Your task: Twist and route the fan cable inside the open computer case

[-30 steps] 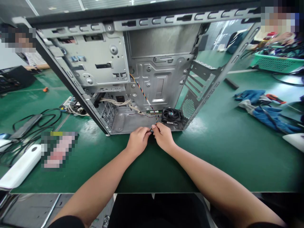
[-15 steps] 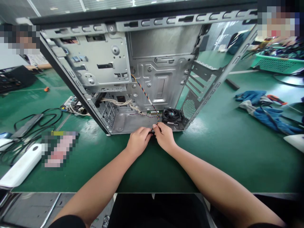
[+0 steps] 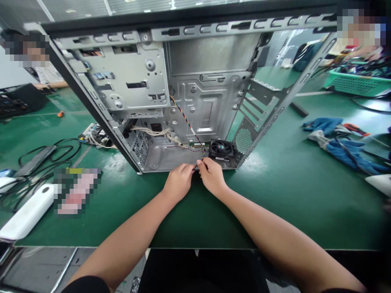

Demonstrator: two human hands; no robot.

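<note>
An open computer case (image 3: 210, 87) stands upright on the green table. A twisted multicolour cable (image 3: 185, 117) runs from the drive cage (image 3: 137, 77) down to my hands at the case's front lower edge. My right hand (image 3: 212, 174) is closed with thumb and fingers pinching this cable. Close beside it, my left hand (image 3: 179, 179) pinches a dark end of the cable, mostly hidden by the fingers. Just behind my right hand, a black cooling fan (image 3: 221, 149) lies on the case floor. A green memory stick (image 3: 198, 144) lies beside the fan.
Pale wires (image 3: 152, 131) hang inside the case. To the left are a circuit board (image 3: 96, 135), black cables and a white device (image 3: 29, 213). At right lie blue gloves (image 3: 345, 148), an orange-handled tool (image 3: 356, 130) and a green basket (image 3: 359, 83). People are at both far sides.
My two hands have drawn very slightly apart, and less of the dark piece shows between them. The view has shifted a little; the case and the fan stay in place.
</note>
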